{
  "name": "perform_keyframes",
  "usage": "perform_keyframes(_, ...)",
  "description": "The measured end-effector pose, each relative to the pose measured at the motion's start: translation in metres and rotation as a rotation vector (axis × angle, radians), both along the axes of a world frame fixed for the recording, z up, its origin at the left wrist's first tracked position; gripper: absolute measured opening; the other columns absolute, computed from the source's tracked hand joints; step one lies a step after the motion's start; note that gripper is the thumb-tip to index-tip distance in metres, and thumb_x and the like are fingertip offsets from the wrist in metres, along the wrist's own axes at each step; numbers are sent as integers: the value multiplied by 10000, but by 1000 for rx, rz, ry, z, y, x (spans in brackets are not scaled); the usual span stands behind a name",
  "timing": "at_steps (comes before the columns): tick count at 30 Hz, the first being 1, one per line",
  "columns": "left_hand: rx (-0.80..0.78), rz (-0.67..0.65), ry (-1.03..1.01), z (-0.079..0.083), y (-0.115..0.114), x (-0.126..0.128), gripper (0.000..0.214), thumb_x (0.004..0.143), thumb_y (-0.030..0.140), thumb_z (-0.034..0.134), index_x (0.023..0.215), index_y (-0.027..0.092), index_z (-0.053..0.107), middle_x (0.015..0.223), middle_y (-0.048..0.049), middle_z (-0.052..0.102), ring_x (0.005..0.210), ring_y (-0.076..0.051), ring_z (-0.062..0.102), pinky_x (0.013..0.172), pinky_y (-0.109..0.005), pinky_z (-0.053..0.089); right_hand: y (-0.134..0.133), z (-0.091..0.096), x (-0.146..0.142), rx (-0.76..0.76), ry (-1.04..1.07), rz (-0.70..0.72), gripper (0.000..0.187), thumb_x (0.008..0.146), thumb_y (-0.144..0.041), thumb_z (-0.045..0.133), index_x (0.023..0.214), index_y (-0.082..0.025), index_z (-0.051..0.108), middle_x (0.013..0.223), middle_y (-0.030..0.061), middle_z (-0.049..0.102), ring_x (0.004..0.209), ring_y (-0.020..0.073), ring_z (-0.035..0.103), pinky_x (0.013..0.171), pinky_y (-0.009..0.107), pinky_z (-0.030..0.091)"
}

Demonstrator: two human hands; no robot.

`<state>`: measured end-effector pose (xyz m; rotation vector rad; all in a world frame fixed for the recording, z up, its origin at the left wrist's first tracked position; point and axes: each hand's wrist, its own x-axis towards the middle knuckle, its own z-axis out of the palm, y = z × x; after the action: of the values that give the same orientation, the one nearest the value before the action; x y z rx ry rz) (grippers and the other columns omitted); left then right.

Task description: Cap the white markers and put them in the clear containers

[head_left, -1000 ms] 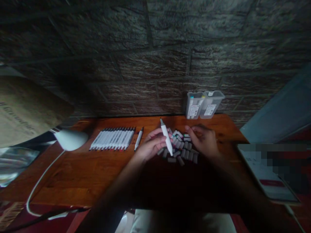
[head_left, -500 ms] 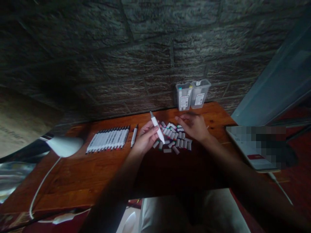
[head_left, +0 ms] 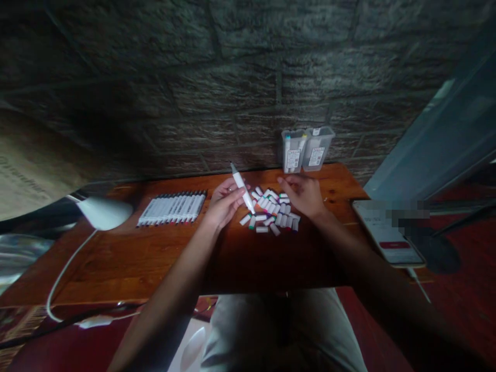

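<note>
My left hand [head_left: 225, 203] is closed around a white marker [head_left: 242, 191], which slants with its narrow grey end up and away from me. Just right of it lies a loose pile of short white marker caps [head_left: 273, 208] with coloured ends. Over the pile's right side is my right hand [head_left: 305, 194], fingers curled in and thumb towards the index finger; whatever they may hold is hidden. To the left, several white markers [head_left: 172, 208] with dark ends lie side by side in a row on the wooden table [head_left: 163, 263].
Two clear plastic boxes [head_left: 308, 152] stand at the back by the brick wall, the left one with a few markers inside. A white lamp [head_left: 104, 213] with a cable is at the left. At the right edge lies a phone-like device [head_left: 387, 232], plugged in.
The view has shifted slightly. Both hands keep nearly the same pose, with the marker still in my left hand. The single marker seen beside the row earlier no longer shows; my left hand covers that area.
</note>
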<state>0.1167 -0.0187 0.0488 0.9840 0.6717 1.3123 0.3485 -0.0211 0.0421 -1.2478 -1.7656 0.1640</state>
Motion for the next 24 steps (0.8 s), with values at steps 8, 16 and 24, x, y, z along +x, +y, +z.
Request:
perform_keyframes(8, 30, 37, 5, -5, 9, -11, 379, 603, 187, 888, 920, 151, 685, 825, -22, 754, 773, -119, 722, 694, -172, 559, 2, -6, -4, -12, 30, 49, 254, 921, -389, 562, 865, -225, 747, 873, 39, 770, 802, 185, 702, 779, 293, 521)
perform_keyframes(16, 51, -38, 85, -2, -1, 0, 352, 602, 221, 891, 886, 151, 697, 785, -16, 747, 702, -125, 709, 648, -193, 564, -7, -1, -9, -199, -133, 447, 172, 864, -266, 626, 949, -215, 766, 853, 7, 780, 646, 123, 653, 624, 231, 456)
perform_keyframes(24, 61, -30, 78, 0, 1, -3, 313, 604, 190, 891, 852, 142, 706, 734, 13, 712, 658, -93, 683, 612, -159, 545, -18, -3, -26, -237, -343, 591, 152, 880, -221, 624, 898, -232, 775, 810, 8, 763, 697, 151, 664, 649, 261, 437)
